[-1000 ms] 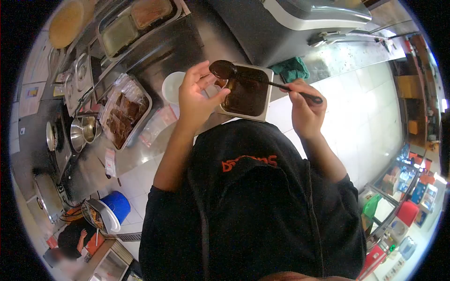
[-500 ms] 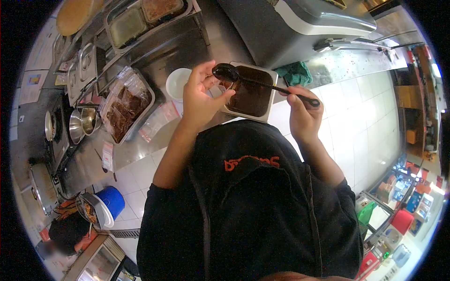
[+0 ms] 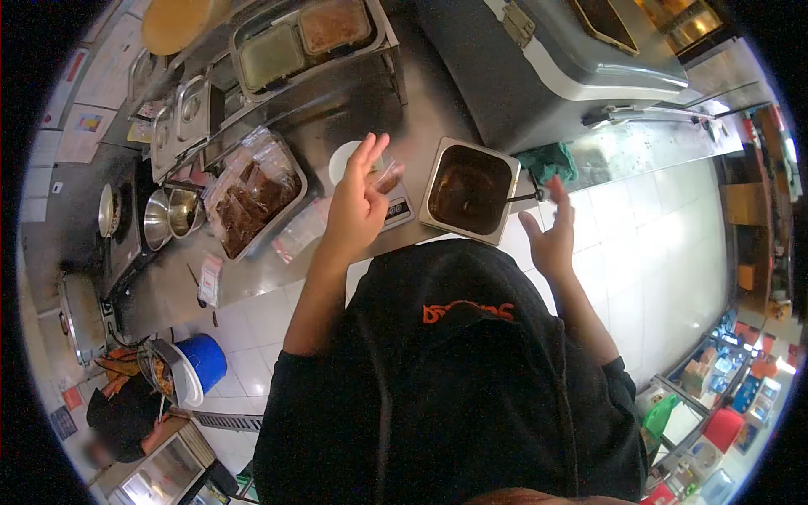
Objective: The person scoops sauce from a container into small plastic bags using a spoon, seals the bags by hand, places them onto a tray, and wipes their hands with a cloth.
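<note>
My left hand is raised over the counter, thumb and a finger pinched on a small clear plastic bag with brown contents; the other fingers point up. Just beyond the hand stands a white tub, and below the bag a digital scale partly shows. My right hand is open, fingers apart, beside the end of a black ladle handle. The ladle rests in a square metal pan of dark brown sauce, its bowl sunk out of sight.
A tray of filled brown bags stands left, with flat plastic bags beside it. A green cloth lies behind the pan, near a large grey box. Metal bowls sit further left. Another person is at lower left.
The ladle has gone from above the left hand's bag down into the pan, and my right hand has let go of its handle. The left hand has drawn away from the pan with the bag.
</note>
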The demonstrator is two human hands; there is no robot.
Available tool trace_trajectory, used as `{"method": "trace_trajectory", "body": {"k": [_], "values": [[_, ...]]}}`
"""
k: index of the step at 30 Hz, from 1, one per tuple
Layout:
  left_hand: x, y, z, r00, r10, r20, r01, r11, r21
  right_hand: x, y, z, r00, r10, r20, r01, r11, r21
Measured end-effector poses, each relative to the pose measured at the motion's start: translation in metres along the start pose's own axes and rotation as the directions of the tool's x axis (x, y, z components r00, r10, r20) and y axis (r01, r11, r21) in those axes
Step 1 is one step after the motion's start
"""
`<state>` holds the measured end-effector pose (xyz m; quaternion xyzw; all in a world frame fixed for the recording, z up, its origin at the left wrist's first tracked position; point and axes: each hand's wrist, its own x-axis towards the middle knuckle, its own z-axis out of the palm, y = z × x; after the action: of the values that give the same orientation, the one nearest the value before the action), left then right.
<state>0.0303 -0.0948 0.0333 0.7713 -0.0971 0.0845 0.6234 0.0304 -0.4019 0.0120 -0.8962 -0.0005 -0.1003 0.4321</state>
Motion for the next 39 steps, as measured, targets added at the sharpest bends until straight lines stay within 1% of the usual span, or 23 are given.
{"method": "trace_trajectory", "body": {"k": [1, 3, 4, 5, 7, 9, 10, 11, 13, 16, 19, 22, 25, 28, 31, 32, 35, 36, 39], "values": [[0.000, 0.003, -0.002, 1.000, 0.005, 0.019, -0.004, 0.998, -0.063, 0.004, -0.013, -0.002, 0.993, -0.117, -0.003, 0.117, 0.993, -0.031], [0.002, 0.013, -0.003, 0.994, 0.075, 0.083, -0.060, 0.985, -0.164, 0.018, -0.037, -0.007, 0.941, -0.337, -0.005, 0.335, 0.937, -0.096], [0.003, 0.019, -0.001, 0.987, 0.109, 0.118, -0.081, 0.972, -0.219, 0.025, -0.046, -0.003, 0.912, -0.407, 0.045, 0.407, 0.913, 0.014], [0.003, 0.025, 0.002, 0.979, 0.132, 0.157, -0.085, 0.958, -0.273, 0.030, -0.061, -0.002, 0.889, -0.429, 0.157, 0.418, 0.903, 0.100], [0.003, 0.035, 0.009, 0.956, 0.180, 0.232, -0.081, 0.922, -0.379, 0.037, -0.097, 0.007, 0.839, -0.501, 0.211, 0.472, 0.864, 0.176], [0.006, 0.034, 0.011, 0.942, 0.226, 0.248, -0.190, 0.968, -0.163, 0.046, -0.106, 0.021, 0.738, -0.578, 0.348, 0.485, 0.813, 0.321], [0.007, 0.035, 0.011, 0.934, 0.250, 0.255, -0.246, 0.968, -0.051, 0.047, -0.110, 0.025, 0.671, -0.620, 0.408, 0.482, 0.782, 0.395], [0.005, 0.037, 0.013, 0.955, 0.218, 0.201, -0.186, 0.969, -0.165, 0.046, -0.113, 0.028, 0.702, -0.593, 0.395, 0.431, 0.795, 0.427], [0.001, 0.043, 0.016, 0.987, 0.131, 0.095, -0.084, 0.917, -0.389, 0.045, -0.117, 0.034, 0.751, -0.543, 0.376, 0.334, 0.803, 0.493], [-0.005, 0.033, -0.007, 0.988, -0.009, 0.157, 0.045, 0.973, -0.228, 0.047, -0.122, 0.030, 0.777, -0.501, 0.380, 0.249, 0.800, 0.546], [-0.019, 0.035, -0.007, 0.988, -0.137, 0.077, 0.153, 0.946, -0.285, 0.046, -0.119, 0.037, 0.769, -0.501, 0.397, 0.184, 0.768, 0.613], [-0.021, 0.042, -0.004, 0.997, -0.074, 0.023, 0.076, 0.992, -0.099, 0.039, -0.118, 0.043, 0.756, -0.409, 0.511, 0.026, 0.799, 0.601], [-0.022, 0.044, -0.005, 1.000, 0.006, 0.020, -0.005, 0.998, -0.065, 0.034, -0.116, 0.059, 0.739, -0.420, 0.526, -0.039, 0.753, 0.657], [-0.026, 0.043, -0.010, 0.998, -0.026, 0.054, 0.026, 1.000, -0.012, 0.037, -0.125, 0.059, 0.707, -0.522, 0.477, 0.166, 0.778, 0.605], [-0.029, 0.036, -0.007, 0.998, 0.001, 0.068, -0.004, 0.999, 0.043, 0.031, -0.127, 0.067, 0.676, -0.508, 0.534, 0.165, 0.810, 0.563], [-0.029, 0.036, -0.008, 0.997, 0.040, 0.062, -0.046, 0.995, 0.092, 0.031, -0.128, 0.071, 0.658, -0.575, 0.486, 0.241, 0.772, 0.588], [-0.036, 0.028, -0.014, 0.993, 0.106, 0.044, -0.112, 0.979, 0.169, 0.025, -0.122, 0.079, 0.669, -0.470, 0.575, 0.094, 0.822, 0.562], [-0.040, 0.031, -0.019, 0.996, 0.067, 0.051, -0.075, 0.981, 0.179, 0.024, -0.120, 0.081, 0.675, -0.498, 0.544, 0.129, 0.806, 0.578], [-0.055, 0.021, -0.039, 0.995, 0.091, -0.050, -0.082, 0.985, 0.152, 0.027, -0.091, 0.083, 0.748, -0.423, 0.511, 0.047, 0.802, 0.595]]}}
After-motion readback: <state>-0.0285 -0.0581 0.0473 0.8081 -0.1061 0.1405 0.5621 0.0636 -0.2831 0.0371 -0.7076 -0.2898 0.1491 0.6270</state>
